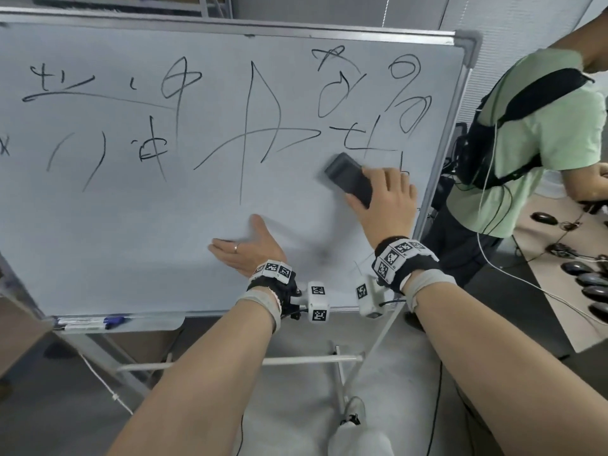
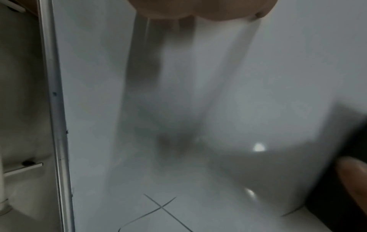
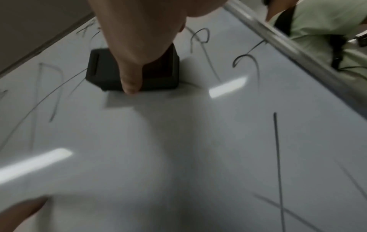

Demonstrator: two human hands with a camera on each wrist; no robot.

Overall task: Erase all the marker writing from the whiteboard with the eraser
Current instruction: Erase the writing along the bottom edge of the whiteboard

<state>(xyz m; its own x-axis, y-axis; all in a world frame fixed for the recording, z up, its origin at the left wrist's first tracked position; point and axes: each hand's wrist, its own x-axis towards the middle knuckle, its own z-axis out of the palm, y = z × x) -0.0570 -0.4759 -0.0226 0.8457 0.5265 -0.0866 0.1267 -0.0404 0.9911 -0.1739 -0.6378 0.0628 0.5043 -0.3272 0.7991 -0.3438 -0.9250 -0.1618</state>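
Observation:
The whiteboard on its stand fills the head view, with black marker writing across its upper half. My right hand grips a black eraser and presses it flat on the board at the right, just below the writing there. In the right wrist view the thumb lies over the eraser, with strokes around it. My left hand rests flat on the bare lower middle of the board, fingers straight. The left wrist view shows blurred board surface and a crossed stroke low down.
Markers lie in the tray under the board's lower left edge. A person in a green shirt with a black harness stands close to the board's right edge. Computer mice and cables cover a table at the far right. The stand's crossbar runs below.

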